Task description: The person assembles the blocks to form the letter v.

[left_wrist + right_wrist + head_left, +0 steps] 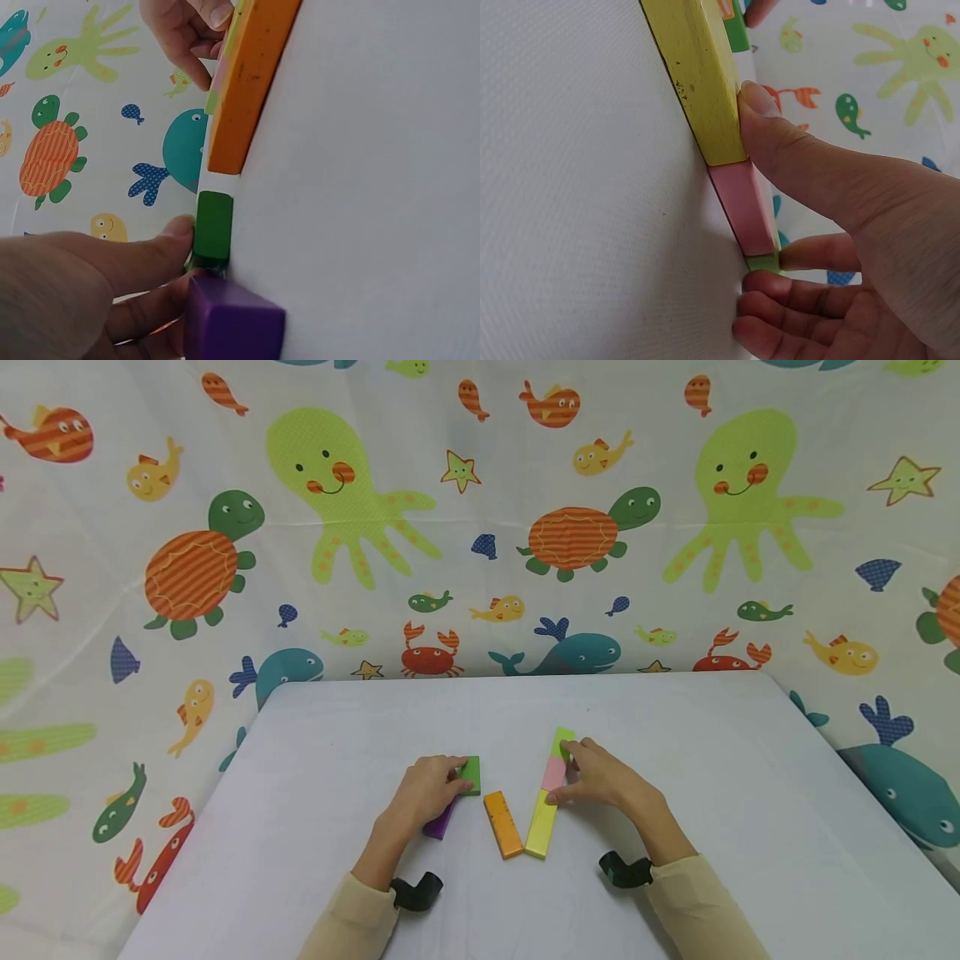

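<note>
My left hand (426, 787) pinches a green block (471, 775) between thumb and index finger. Just below that hand lies a purple block (236, 319), partly covered by it in the head view. On the right, a yellow block (541, 827), a pink block (554, 772) and a light green block (561, 739) lie end to end in a slanting row. My right hand (600, 774) is at the row's right side, its thumb touching the yellow block and its index finger the light green one. An orange block (503, 825) leans toward the yellow block's lower end, forming a V.
The blocks lie on a white-covered table (337, 727). Behind it hangs a curtain (487, 443) printed with sea animals. A black wrist device (417, 892) sits by the left cuff, another black device (626, 870) by the right cuff.
</note>
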